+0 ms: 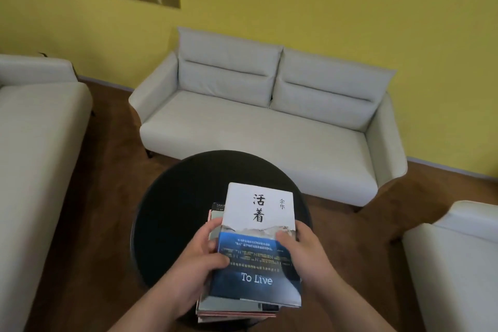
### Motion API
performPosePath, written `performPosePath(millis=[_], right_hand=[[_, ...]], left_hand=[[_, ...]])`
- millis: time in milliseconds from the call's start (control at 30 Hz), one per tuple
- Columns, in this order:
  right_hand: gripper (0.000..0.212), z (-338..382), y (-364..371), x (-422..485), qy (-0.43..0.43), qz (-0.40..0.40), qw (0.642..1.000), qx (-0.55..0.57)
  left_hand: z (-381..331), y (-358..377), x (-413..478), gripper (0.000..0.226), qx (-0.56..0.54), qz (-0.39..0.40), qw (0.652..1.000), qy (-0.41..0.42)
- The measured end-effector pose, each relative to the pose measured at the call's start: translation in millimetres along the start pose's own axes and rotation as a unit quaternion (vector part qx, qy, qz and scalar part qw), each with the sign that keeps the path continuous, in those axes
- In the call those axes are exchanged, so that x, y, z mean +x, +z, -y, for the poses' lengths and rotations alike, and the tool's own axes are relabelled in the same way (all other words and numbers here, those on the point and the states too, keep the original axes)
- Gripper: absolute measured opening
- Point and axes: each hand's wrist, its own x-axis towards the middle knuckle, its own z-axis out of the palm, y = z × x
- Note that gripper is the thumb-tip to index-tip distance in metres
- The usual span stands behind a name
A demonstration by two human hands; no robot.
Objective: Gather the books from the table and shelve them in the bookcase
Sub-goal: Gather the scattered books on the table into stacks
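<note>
One pale sofa (40, 143) stood at the far left. Next, the left hand (196, 259) gripped the left edge of a stack of books (258, 224), thumb on the top cover. The stack was over the near part of a round black surface (183, 197); whether it rested there could not be told. The right hand (307, 250) clasped the stack's right edge, thumb on the cover. Another pale seat (458, 264) stood far right.

Only two hands and two forearms of the person show. The left hand (199, 256) and the right hand (310, 253) are bare. The left forearm (151, 310) and the right forearm (358, 304) are bare too. The fingers look short, round and a bit blurry.
</note>
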Motion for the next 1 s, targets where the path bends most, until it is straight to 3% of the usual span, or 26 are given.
performPosePath(millis=[67,133,233,333,433,500,700,867,1000], right_hand=[[0.028,-13.2,5.3,6.0,-0.011,-0.005,0.999,-0.049],[0.031,-25.9,13.1,12.3,-0.014,0.007,0.997,-0.08],[0.032,-36.6,24.0,19.5,-0.004,0.022,0.997,-0.075],[0.034,-42.5,27.4,26.3,-0.001,0.038,0.998,-0.042],[0.036,-48.0,27.6,33.8,0.005,0.045,0.998,-0.031],[0.035,-48.7,29.5,35.9,0.041,0.045,0.998,0.0],[0.035,-56.1,41.3,35.7,0.077,0.047,0.994,0.055],[0.049,-64.5,36.6,41.2,0.095,0.053,0.989,0.096],[0.065,-76.1,33.1,42.7,0.154,0.089,0.97,0.167]], left_hand=[[12.1,2.9,-1.2,0.066,0.148,-0.043,0.988,0.016],[24.1,-1.7,2.0,0.068,0.282,-0.101,0.953,0.037],[32.5,-6.6,5.8,0.062,0.366,-0.178,0.911,0.061],[28.6,-10.8,12.8,0.047,0.298,-0.203,0.932,0.037],[21.9,-12.0,16.1,0.049,0.171,-0.131,0.976,-0.027],[19.9,-9.1,16.9,0.049,0.126,-0.086,0.987,-0.045],[22.6,-2.6,16.5,0.04,0.1,-0.119,0.987,-0.033],[26.9,-8.7,17.2,0.043,0.082,-0.132,0.987,-0.032],[31.9,-16.8,17.8,0.024,0.03,-0.135,0.988,-0.074]])
